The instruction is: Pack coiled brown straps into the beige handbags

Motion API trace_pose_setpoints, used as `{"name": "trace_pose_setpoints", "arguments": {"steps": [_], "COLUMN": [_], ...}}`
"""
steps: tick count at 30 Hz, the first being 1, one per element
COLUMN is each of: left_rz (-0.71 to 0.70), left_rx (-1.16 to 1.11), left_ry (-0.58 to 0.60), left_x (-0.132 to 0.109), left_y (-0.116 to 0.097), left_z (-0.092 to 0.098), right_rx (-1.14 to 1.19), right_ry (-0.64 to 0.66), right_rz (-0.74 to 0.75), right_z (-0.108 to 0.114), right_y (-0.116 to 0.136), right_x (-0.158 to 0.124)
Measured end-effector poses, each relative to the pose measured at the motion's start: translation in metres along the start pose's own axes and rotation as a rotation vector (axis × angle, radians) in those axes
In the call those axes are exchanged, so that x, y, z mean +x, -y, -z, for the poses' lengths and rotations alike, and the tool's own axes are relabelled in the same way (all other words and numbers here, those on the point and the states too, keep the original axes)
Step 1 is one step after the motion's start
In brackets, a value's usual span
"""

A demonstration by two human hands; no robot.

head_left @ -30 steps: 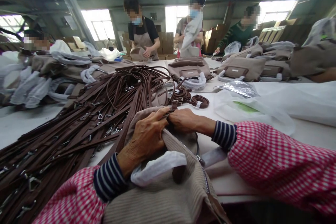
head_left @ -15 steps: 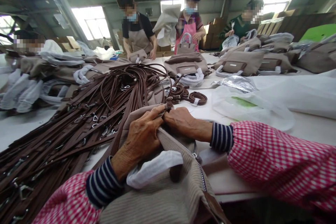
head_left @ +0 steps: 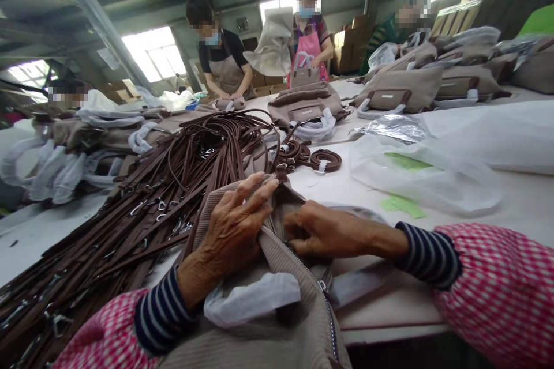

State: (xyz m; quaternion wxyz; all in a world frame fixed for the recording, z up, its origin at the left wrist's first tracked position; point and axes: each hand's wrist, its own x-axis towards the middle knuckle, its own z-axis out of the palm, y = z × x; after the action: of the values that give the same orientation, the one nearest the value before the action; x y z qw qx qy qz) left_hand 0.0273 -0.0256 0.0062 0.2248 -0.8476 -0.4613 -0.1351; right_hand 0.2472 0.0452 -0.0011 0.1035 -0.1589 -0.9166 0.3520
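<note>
A taupe ribbed handbag (head_left: 277,328) lies open in front of me, its zipper (head_left: 303,265) running along the top edge. My left hand (head_left: 234,230) grips the near side of the bag's opening, fingers curled over the fabric. My right hand (head_left: 324,230) pinches the bag's edge inside the opening, close to the zipper track. White wrapping (head_left: 251,302) covers a handle beside my left wrist.
A big pile of brown straps with metal clips (head_left: 142,196) covers the table to the left. Coiled straps (head_left: 322,159) lie beyond the bag. Clear plastic bags (head_left: 428,176) lie at right. Finished bags (head_left: 305,106) and three people stand at the far side.
My right hand has drawn back from the far end of the opening toward me and now sits lower inside it. The view has tilted. The left hand stays on the bag.
</note>
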Motion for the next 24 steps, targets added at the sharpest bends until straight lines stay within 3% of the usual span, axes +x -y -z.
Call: {"name": "trace_pose_setpoints", "arguments": {"steps": [3, 6, 12, 19, 24], "left_rz": [-0.150, -0.286, -0.169, -0.198, -0.153], "left_rx": [0.040, -0.083, -0.346, -0.452, -0.460], "left_ry": [0.036, 0.122, 0.408, 0.514, 0.577], "left_x": [0.001, 0.004, 0.019, 0.029, 0.027], "left_y": [0.003, 0.008, 0.008, 0.009, 0.002], "left_z": [0.003, 0.010, 0.021, 0.028, 0.038], "right_rx": [-0.026, -0.090, -0.149, -0.182, -0.428], "right_ry": [-0.080, -0.119, -0.076, -0.108, -0.215], "right_rz": [0.057, 0.093, 0.177, 0.239, 0.368], "right_z": [-0.014, -0.022, -0.022, -0.024, -0.027], "right_y": [-0.010, -0.015, -0.013, -0.011, -0.003], "right_x": [-0.009, -0.015, -0.016, -0.018, -0.025]}}
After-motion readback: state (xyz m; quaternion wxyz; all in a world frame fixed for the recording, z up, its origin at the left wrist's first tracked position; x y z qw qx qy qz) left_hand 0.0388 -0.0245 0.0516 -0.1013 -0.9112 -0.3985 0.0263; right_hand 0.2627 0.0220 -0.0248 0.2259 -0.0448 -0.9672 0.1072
